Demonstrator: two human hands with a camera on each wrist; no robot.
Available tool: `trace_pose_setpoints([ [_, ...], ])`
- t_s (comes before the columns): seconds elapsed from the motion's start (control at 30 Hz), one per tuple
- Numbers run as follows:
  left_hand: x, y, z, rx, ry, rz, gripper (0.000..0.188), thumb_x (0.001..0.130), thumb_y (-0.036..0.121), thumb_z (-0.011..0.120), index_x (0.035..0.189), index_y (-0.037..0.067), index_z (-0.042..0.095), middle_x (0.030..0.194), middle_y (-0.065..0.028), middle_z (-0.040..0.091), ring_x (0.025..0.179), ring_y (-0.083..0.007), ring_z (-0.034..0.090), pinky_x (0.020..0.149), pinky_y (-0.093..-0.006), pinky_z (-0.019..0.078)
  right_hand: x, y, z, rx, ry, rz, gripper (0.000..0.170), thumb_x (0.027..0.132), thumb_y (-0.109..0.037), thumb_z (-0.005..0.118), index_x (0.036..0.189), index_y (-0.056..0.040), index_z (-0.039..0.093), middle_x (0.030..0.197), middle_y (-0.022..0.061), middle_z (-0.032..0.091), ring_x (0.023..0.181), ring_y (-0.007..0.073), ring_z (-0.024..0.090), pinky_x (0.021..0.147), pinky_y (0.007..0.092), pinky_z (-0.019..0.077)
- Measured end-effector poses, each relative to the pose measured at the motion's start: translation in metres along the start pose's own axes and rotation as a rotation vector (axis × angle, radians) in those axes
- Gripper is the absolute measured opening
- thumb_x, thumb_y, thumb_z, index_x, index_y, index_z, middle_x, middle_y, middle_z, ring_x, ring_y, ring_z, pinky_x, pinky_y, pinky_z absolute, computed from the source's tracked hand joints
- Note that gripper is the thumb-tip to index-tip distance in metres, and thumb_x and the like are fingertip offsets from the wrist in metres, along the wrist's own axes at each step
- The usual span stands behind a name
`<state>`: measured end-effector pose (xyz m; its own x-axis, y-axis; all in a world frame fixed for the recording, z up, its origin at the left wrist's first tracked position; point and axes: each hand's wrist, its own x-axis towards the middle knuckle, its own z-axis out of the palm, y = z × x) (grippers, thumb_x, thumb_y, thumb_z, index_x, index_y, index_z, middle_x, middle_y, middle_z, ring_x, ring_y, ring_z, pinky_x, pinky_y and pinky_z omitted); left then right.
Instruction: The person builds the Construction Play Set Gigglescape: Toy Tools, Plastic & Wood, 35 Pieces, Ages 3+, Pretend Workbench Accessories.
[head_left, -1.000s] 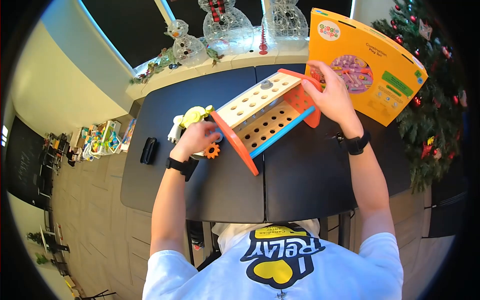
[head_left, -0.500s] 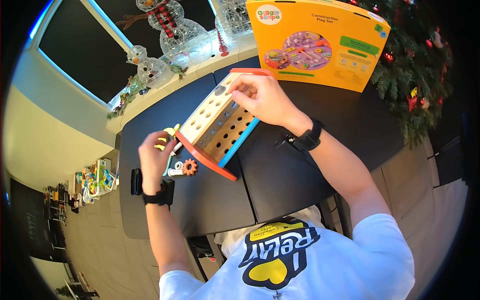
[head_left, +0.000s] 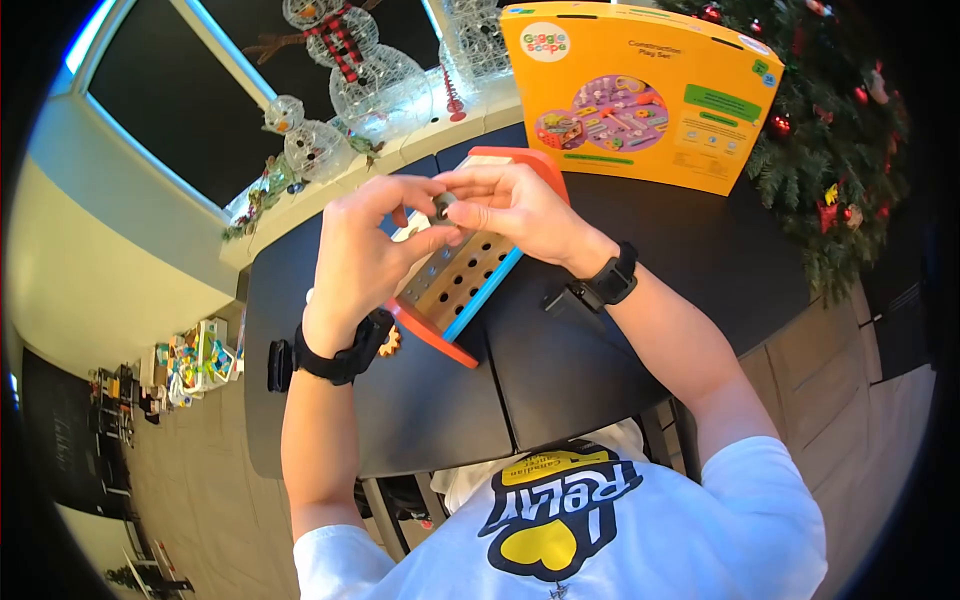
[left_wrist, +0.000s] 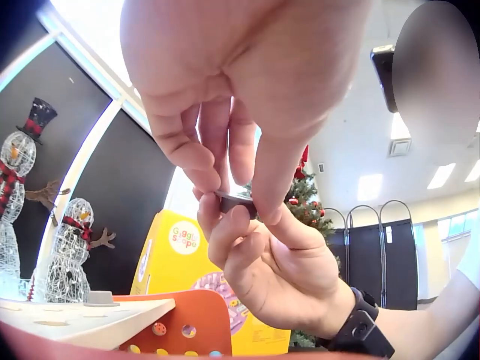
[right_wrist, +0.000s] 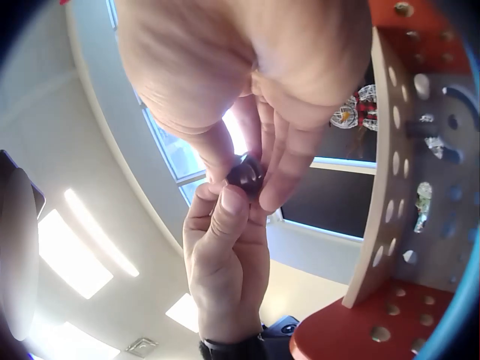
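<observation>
Between both hands, above the toy workbench (head_left: pixel 465 272), is a small round dark grey piece (right_wrist: pixel 246 174). My left hand (head_left: pixel 352 245) pinches it from the left with thumb and fingertips. From the other side, my right hand (head_left: pixel 525 215) pinches the same piece, and the fingertips of both hands meet around it. The workbench has orange-red end panels, a pale wooden top with rows of holes and a blue bar along its front. A grey round part (left_wrist: pixel 97 298) sits on the top board in the left wrist view.
Near the workbench's left end lies an orange gear (head_left: pixel 390 343), partly behind my left wrist. A black case (head_left: pixel 280 366) is at the table's left edge. Behind the workbench stands a yellow play set box (head_left: pixel 640 100), with a decorated tree (head_left: pixel 835 180) to its right.
My left hand has come up and right from the toy parts by the workbench's left end to meet my right hand. The grey piece now shows between them. The head view has swung right.
</observation>
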<state>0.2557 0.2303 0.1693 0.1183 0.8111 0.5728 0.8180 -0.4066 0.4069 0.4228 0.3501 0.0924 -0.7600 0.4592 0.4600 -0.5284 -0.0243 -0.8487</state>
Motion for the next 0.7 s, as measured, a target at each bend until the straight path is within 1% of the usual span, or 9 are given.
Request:
trace_pose_setpoints([
  [0.07, 0.004, -0.003, 0.001, 0.022, -0.066, -0.011, 0.032, 0.073, 0.015, 0.092, 0.087, 0.002, 0.067, 0.107, -0.0078, 0.079, 0.08, -0.0241, 0.069, 0.076, -0.0347, 0.0558, -0.004, 0.008, -0.008, 0.006, 0.036, -0.02, 0.043, 0.1, -0.013, 0.073, 0.137, 0.006, 0.061, 0.115, 0.0114, 0.073, 0.091, 0.016, 0.073, 0.081, 0.0299, 0.0597],
  [0.17, 0.009, -0.009, -0.001, 0.056, -0.142, -0.005, 0.03, 0.077, 0.018, 0.09, 0.084, 0.002, 0.066, 0.106, -0.0098, 0.079, 0.084, -0.0253, 0.071, 0.078, -0.0359, 0.0569, -0.014, 0.014, -0.022, -0.052, 0.049, 0.104, 0.041, 0.098, -0.013, 0.075, 0.133, 0.0052, 0.063, 0.112, 0.011, 0.073, 0.091, 0.0138, 0.072, 0.074, 0.0284, 0.0589],
  [0.2, 0.013, -0.01, -0.006, 0.072, -0.194, -0.025, 0.028, 0.081, 0.022, 0.088, 0.088, 0.001, 0.07, 0.103, -0.011, 0.079, 0.086, -0.0262, 0.072, 0.08, -0.0372, 0.0576, -0.015, 0.022, -0.029, -0.112, 0.076, 0.171, 0.041, 0.096, -0.01, 0.076, 0.134, 0.0023, 0.063, 0.11, 0.0089, 0.074, 0.09, 0.0136, 0.072, 0.075, 0.0289, 0.0579],
  [0.3, 0.032, -0.014, -0.022, 0.17, -0.376, -0.14, 0.03, 0.084, 0.021, 0.086, 0.101, -0.001, 0.074, 0.109, -0.0125, 0.079, 0.087, -0.022, 0.073, 0.082, -0.0356, 0.0577, -0.018, 0.03, -0.037, -0.412, 0.101, 0.344, 0.041, 0.093, -0.008, 0.078, 0.13, 0.0036, 0.065, 0.106, 0.0104, 0.074, 0.087, 0.0156, 0.074, 0.076, 0.03, 0.0579],
  [0.33, 0.04, -0.017, -0.025, 0.187, -0.432, -0.147, 0.031, 0.087, 0.021, 0.083, 0.107, -0.001, 0.075, 0.106, -0.0131, 0.078, 0.088, -0.0226, 0.073, 0.082, -0.0356, 0.0582, -0.017, 0.03, -0.033, -0.538, 0.146, 0.371, 0.04, 0.09, -0.007, 0.079, 0.127, 0.0034, 0.067, 0.104, 0.0127, 0.076, 0.086, 0.0185, 0.076, 0.079, 0.0326, 0.0588],
  [0.43, 0.058, -0.034, -0.015, 0.234, -0.512, -0.175, 0.027, 0.09, 0.019, 0.079, 0.108, 0.0, 0.076, 0.103, -0.0136, 0.078, 0.09, -0.0243, 0.075, 0.082, -0.0354, 0.0586, -0.006, 0.042, -0.035, -0.765, 0.172, 0.451, 0.04, 0.089, -0.008, 0.078, 0.127, 0.0031, 0.067, 0.106, 0.0166, 0.077, 0.09, 0.0224, 0.078, 0.083, 0.0358, 0.0595],
  [0.53, 0.06, -0.06, 0.003, 0.239, -0.541, -0.12, 0.034, 0.092, 0.021, 0.076, 0.122, 0.005, 0.074, 0.104, -0.0145, 0.078, 0.096, -0.0275, 0.075, 0.087, -0.0382, 0.0577, 0.006, 0.061, -0.041, -1.134, 0.158, 0.261, 0.041, 0.089, -0.008, 0.076, 0.127, 0.0032, 0.065, 0.111, 0.0199, 0.077, 0.09, 0.0257, 0.078, 0.084, 0.0389, 0.0599],
  [0.6, 0.063, -0.067, 0.01, 0.243, -0.582, -0.136, 0.042, 0.092, 0.024, 0.076, 0.132, 0.01, 0.071, 0.105, -0.0155, 0.078, 0.1, -0.0287, 0.074, 0.093, -0.0403, 0.056, 0.013, 0.056, -0.042, -1.047, 0.141, 0.332, 0.041, 0.089, -0.008, 0.074, 0.127, 0.004, 0.065, 0.111, 0.0204, 0.076, 0.091, 0.0269, 0.078, 0.083, 0.0398, 0.06],
  [0.7, 0.065, -0.077, 0.017, 0.198, -0.672, -0.185, 0.042, 0.092, 0.022, 0.075, 0.132, 0.011, 0.071, 0.106, -0.0161, 0.078, 0.1, -0.0288, 0.074, 0.093, -0.0402, 0.0555, 0.021, 0.052, -0.045, -0.921, 0.13, 0.388, 0.036, 0.091, -0.008, 0.071, 0.124, 0.0045, 0.065, 0.109, 0.0199, 0.077, 0.091, 0.0266, 0.078, 0.083, 0.0403, 0.0602],
])
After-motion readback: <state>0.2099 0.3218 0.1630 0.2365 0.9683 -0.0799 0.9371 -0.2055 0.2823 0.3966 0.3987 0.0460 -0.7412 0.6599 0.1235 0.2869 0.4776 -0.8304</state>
